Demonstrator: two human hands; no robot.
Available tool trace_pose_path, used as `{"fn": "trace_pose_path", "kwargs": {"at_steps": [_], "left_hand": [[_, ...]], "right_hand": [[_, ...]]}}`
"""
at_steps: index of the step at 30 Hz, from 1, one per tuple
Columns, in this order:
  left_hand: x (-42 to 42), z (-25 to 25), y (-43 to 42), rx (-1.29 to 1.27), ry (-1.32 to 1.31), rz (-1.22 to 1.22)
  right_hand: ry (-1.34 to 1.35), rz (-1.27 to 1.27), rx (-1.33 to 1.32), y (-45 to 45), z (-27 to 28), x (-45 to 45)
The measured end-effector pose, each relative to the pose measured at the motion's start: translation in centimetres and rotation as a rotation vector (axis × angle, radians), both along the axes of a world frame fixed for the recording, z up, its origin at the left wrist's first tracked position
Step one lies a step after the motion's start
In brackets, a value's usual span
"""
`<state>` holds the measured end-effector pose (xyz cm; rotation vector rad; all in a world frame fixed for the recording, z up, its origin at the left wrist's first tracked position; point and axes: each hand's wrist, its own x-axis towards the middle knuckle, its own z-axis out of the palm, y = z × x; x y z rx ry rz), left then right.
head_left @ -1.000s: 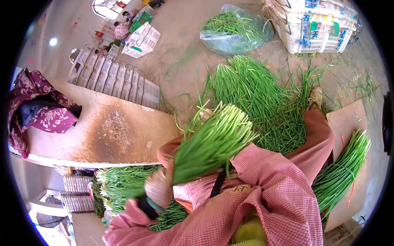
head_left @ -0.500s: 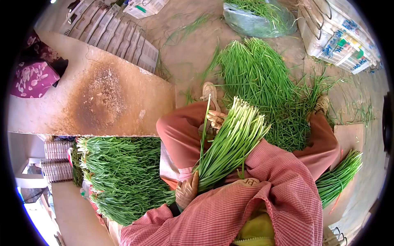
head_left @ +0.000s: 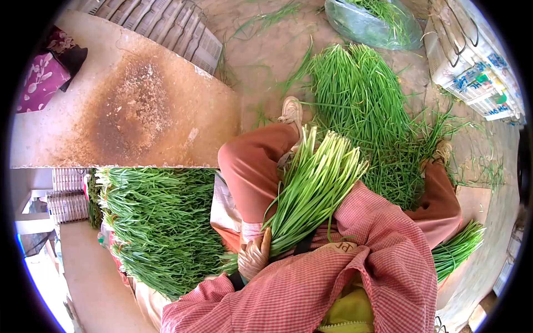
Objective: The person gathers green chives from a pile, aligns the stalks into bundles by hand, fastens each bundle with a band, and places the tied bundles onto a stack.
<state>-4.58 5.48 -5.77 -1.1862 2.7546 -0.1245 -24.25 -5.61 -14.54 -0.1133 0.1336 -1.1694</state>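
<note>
Hands: the left hand [head_left: 254,256], lower centre of the frame, is closed around the leafy lower end of the held bundle; the right hand is hidden, so its grip cannot be told.
Held bundle: green stalks [head_left: 316,191] at the centre of the frame, slanting across the lap, pale ends up and to the right.
Since half a second ago: the right fingers, then visible left of the bundle beside one upright stalk, have gone out of sight; the left hand keeps its hold. The view has shifted, putting the floor heap [head_left: 358,83] higher and further right.
In the way: the bundle and the checked right sleeve [head_left: 377,213] cover where the right hand would be; the left trouser leg [head_left: 250,161] rises between bundle and table [head_left: 208,125].
Left side: packed greens [head_left: 161,227] below the table, patterned cloth [head_left: 44,80] on it.
Top: grey crates [head_left: 161,28] upper left; plastic bag [head_left: 377,30] and white crates [head_left: 472,61] upper right.
Lower right: another bundle [head_left: 458,250].
</note>
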Motion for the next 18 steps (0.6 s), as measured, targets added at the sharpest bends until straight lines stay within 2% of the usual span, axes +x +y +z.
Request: {"fn": "trace_pose_path", "kwargs": {"at_steps": [2, 4, 6, 8, 10, 12, 14, 16, 17, 18], "left_hand": [[0.0, 0.2, -0.2, 0.009, -0.012, -0.013], [-0.5, 1.2, -0.8, 0.019, -0.013, -0.034], [-0.9, 5.3, -2.9, 0.427, -0.643, -0.117], [-2.1, 11.5, -9.2, 0.885, -0.209, -0.163], [-4.6, 13.6, -12.3, 0.431, 0.124, -0.143], [-9.1, 9.0, -15.0, 0.672, 0.501, -0.189], [-10.0, -0.4, -14.4, 1.244, 0.641, -0.214], [-11.5, -2.4, -10.7, 1.954, 0.398, -0.085], [-11.2, -3.4, -10.0, 1.981, 0.374, -0.103], [-10.8, -4.2, -9.7, 2.082, 0.350, -0.015]], "right_hand": [[-0.046, -0.068, 0.003, 1.2, -3.3, -3.0], [-0.178, -0.130, -0.166, 1.7, -5.3, -5.3], [-0.433, -0.101, -0.537, 0.8, -5.2, -5.5], [-0.451, -0.140, -0.480, 1.8, -1.1, -6.0], [-0.334, -0.203, -0.522, 2.3, -1.2, -6.1], [-0.458, -0.119, -0.448, 3.1, 0.4, -6.7], [-0.344, -0.099, -0.497, 3.4, 0.9, -7.9], [-0.158, -0.110, -0.364, 4.9, 1.5, -10.2], [-0.132, -0.193, -0.256, 6.0, 2.7, -11.5], [-0.112, -0.270, -0.151, 6.8, 3.3, -12.4]]}}
